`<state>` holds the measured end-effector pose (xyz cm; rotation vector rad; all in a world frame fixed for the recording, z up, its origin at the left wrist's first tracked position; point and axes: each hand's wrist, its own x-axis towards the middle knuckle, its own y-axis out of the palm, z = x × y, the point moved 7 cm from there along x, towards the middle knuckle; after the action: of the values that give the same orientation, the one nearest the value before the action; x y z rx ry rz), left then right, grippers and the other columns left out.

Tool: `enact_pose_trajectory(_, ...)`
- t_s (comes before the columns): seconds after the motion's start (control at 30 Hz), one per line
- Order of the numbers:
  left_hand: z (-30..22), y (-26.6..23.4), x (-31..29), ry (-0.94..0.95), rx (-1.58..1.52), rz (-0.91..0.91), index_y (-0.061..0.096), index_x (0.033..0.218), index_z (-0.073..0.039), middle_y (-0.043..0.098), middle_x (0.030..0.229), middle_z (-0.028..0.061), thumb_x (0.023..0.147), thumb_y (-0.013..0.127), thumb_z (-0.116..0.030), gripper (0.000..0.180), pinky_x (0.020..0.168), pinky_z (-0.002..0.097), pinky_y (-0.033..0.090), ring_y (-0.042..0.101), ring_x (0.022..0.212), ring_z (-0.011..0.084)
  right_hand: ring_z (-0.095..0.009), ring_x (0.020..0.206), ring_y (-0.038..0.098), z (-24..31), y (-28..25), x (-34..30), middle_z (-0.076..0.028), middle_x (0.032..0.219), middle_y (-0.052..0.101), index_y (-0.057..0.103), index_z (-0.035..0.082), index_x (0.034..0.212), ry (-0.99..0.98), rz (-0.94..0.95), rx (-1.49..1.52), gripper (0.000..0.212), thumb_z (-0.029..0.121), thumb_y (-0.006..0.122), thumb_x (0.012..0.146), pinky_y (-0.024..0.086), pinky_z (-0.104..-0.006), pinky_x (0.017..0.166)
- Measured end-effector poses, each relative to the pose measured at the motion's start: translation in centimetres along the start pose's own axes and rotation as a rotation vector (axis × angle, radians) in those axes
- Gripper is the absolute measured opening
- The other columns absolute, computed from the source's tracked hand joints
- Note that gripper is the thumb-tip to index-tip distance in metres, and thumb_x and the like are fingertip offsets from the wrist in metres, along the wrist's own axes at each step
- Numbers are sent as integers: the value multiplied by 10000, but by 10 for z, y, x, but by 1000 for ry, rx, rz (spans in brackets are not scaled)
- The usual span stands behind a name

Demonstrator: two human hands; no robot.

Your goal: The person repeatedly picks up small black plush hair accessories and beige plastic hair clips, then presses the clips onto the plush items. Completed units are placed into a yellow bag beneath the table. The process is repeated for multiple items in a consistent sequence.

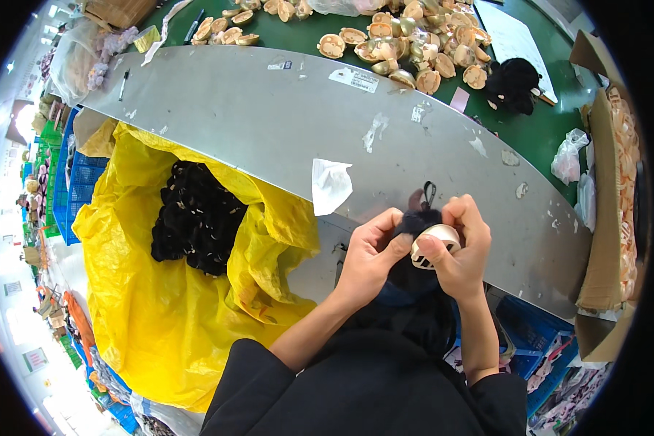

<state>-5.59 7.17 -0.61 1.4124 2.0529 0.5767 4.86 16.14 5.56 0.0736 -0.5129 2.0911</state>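
Close in front of my body, my left hand [374, 254] pinches a small black plush piece [418, 221] that has a dark loop at its top. My right hand [463, 251] is closed on a round cream-and-gold plastic shell [442, 237], thumb over its face. The shell is pressed against the plush, and fingers hide where the two meet. Slots show on the shell's lower side. Just left of my hands, a white piece of paper or film [331, 186] hangs over the near edge of the metal bench [269, 109].
At left, a yellow plastic bag [152, 320] holds a heap of black plush pieces [200, 218]. Many similar shells [429, 51] cover the green table [298, 33] beyond, beside a black plush clump [514, 85]. A cardboard box [599, 218] stands at right, blue crates [87, 178] at left.
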Motion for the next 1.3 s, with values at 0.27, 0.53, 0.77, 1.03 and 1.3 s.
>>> enact_pose_trajectory(0.27, -26, 20, -2, 433, 496, 53, 537, 916, -26, 492, 843, 47, 957, 684, -90, 166, 677, 283, 399, 451, 760, 171, -171, 620, 338, 22, -7, -7, -80, 758, 365, 394, 35, 775, -230, -281, -268, 417, 168, 785, 830, 301, -301, 518)
enact_pose_trajectory(0.53, -34, 25, -8, 634, 893, -60, 546, 905, 0, 527, 827, 166, 803, 716, 32, 201, 651, 419, 432, 506, 758, 370, -241, 877, 473, 6, 8, -18, -197, 1053, 524, 432, 5, 934, -101, -234, -89, 229, 233, 421, 945, 409, -359, 837)
enact_pose_trajectory(0.77, -18, 19, -10, 601, 823, 4, 519, 954, -7, 470, 880, 146, 875, 701, -5, 198, 682, 367, 428, 470, 781, 313, -245, 799, 452, 5, 18, -8, -137, 882, 443, 455, -5, 897, 8, -183, -72, 100, 76, 396, 894, 403, -356, 752)
enact_pose_trajectory(1.03, -15, 10, -8, 599, 797, -42, 513, 983, -3, 465, 902, 148, 890, 663, 8, 177, 690, 366, 428, 466, 793, 310, -235, 704, 431, 12, 27, -4, -114, 819, 430, 445, -5, 855, -109, -236, -184, 125, 35, 388, 958, 390, -331, 663)
enact_pose_trajectory(1.3, -32, 29, 7, 691, 866, 10, 533, 997, -5, 497, 873, 148, 853, 699, 2, 220, 698, 392, 433, 495, 819, 340, -190, 896, 498, 0, 4, 2, -79, 953, 523, 541, 2, 979, 35, -420, 142, 230, 165, 381, 1008, 408, -294, 833)
